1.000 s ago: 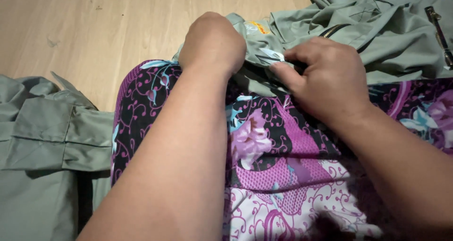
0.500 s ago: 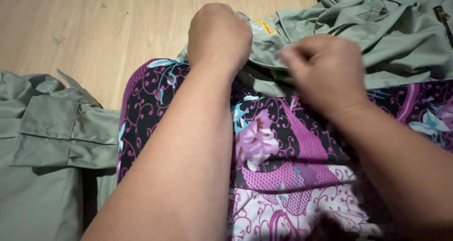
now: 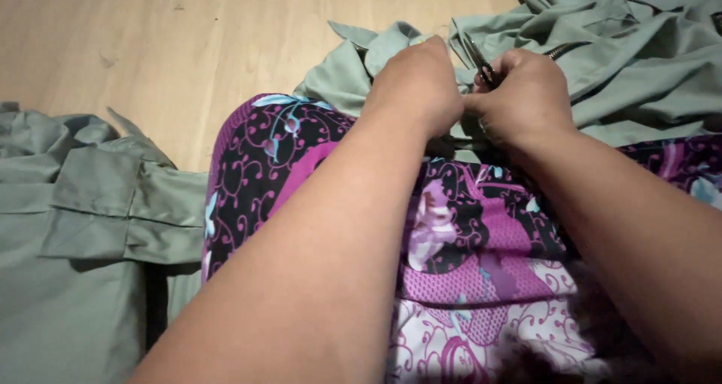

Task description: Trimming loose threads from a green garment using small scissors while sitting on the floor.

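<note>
A folded green garment (image 3: 83, 226) lies on the wood floor (image 3: 188, 45) at the left. A purple floral cloth (image 3: 293, 158) covers the lap in the middle. Above it, the left hand (image 3: 417, 83) is curled shut on green fabric (image 3: 361, 60). Just beside it, touching, the right hand (image 3: 523, 94) pinches small dark snips (image 3: 479, 60) over the same fabric, which spreads rightward.
</note>
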